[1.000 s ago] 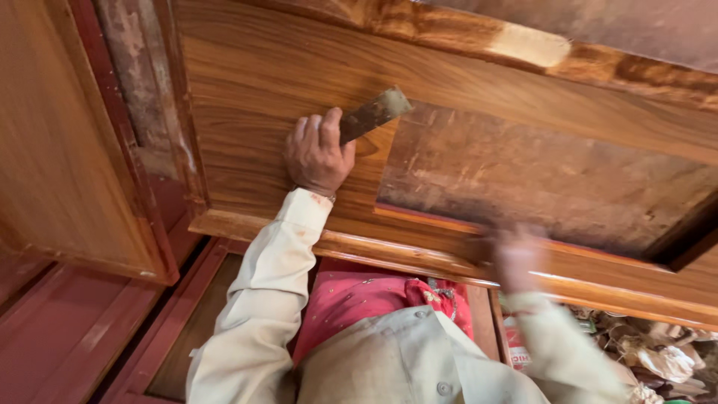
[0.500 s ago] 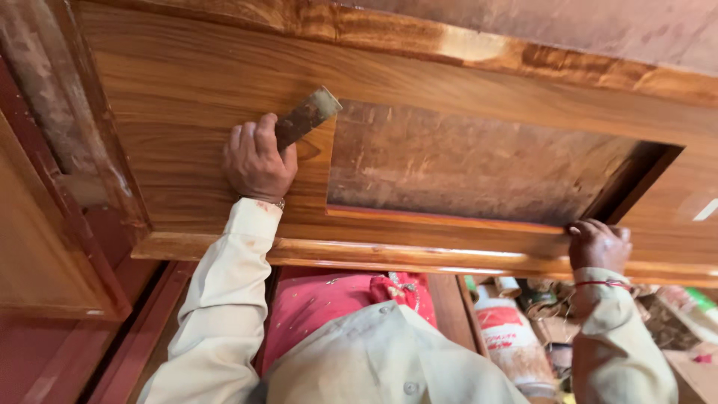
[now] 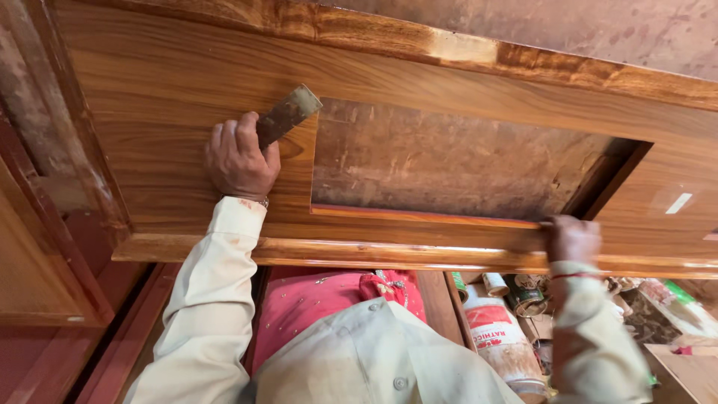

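Note:
My left hand (image 3: pixel 239 158) grips a dirty flat-bladed scraper (image 3: pixel 288 114) and presses its blade against a glossy varnished wooden door panel (image 3: pixel 179 97), near the upper left corner of a rectangular opening (image 3: pixel 449 161) in the wood. My right hand (image 3: pixel 572 239) grips the panel's lower rail (image 3: pixel 389 251) at the opening's bottom right. Both arms wear cream sleeves. Behind the opening I see a rough brown surface.
Reddish wooden frames (image 3: pixel 52 284) stand at the left. Below the panel lie a pink cloth (image 3: pixel 321 307), a white plastic bottle (image 3: pixel 497 340), small tins (image 3: pixel 523 292) and scattered clutter at the right.
The view has shifted slightly. My left hand with the scraper stays at the opening's upper left corner. My right hand keeps its hold on the lower rail.

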